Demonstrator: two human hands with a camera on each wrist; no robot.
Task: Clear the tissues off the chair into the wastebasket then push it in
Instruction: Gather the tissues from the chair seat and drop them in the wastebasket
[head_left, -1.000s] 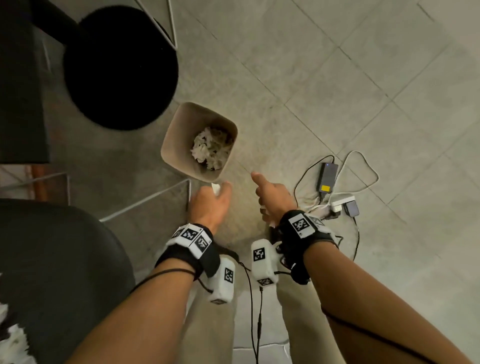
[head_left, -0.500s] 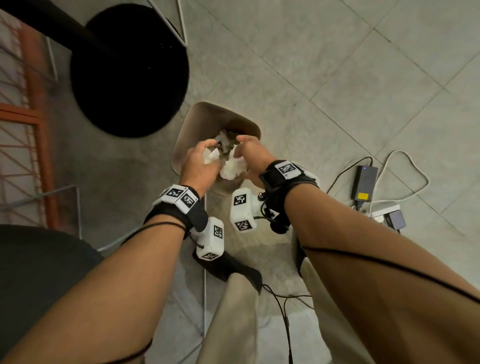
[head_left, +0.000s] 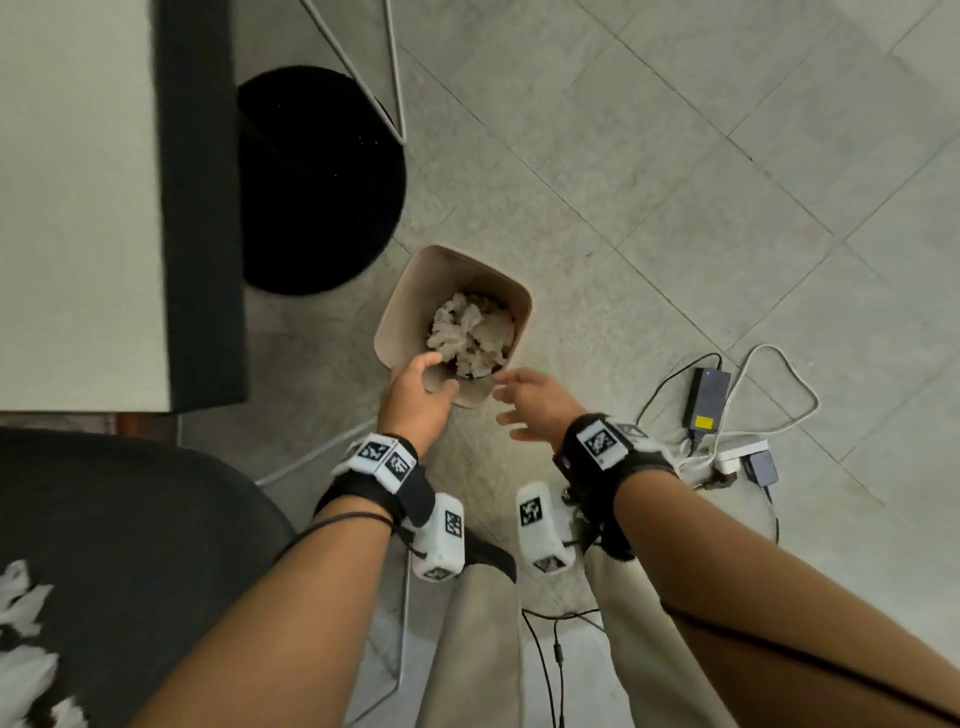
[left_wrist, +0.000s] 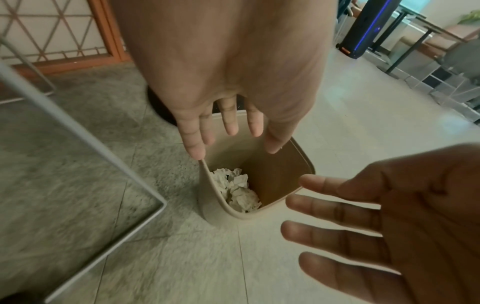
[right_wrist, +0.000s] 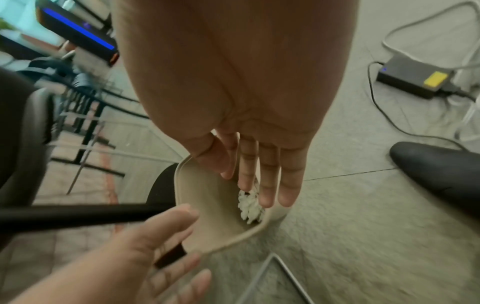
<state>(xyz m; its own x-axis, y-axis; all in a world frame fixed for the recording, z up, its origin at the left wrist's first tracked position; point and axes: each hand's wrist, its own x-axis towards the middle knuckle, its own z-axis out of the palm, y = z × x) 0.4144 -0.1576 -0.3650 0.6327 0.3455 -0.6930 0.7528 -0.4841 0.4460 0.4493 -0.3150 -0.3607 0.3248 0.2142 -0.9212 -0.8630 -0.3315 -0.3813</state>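
Note:
A beige wastebasket (head_left: 402, 312) stands on the tiled floor with crumpled white tissues (head_left: 470, 338) heaped inside. My left hand (head_left: 431, 371) hovers over its near rim, fingers straight and empty. My right hand (head_left: 506, 405) is spread just beside the near right corner, also empty. In the left wrist view my left hand (left_wrist: 233, 144) reaches over the wastebasket (left_wrist: 306, 162) and the tissues (left_wrist: 239, 191). In the right wrist view my right hand (right_wrist: 257, 189) points down at the tissues (right_wrist: 249, 207). The dark chair seat (head_left: 130, 519) at lower left carries more white tissues (head_left: 21, 623).
A white table with a dark edge (head_left: 197, 208) lies at left, beside a black round base (head_left: 311, 182) and thin white metal legs (head_left: 389, 78). A power adapter (head_left: 706, 395), power strip (head_left: 737, 457) and cables lie on the floor at right.
Half a second ago both hands held tissues over the wastebasket. The tissues now lie inside it, and both hands have drawn back toward me with empty, spread fingers.

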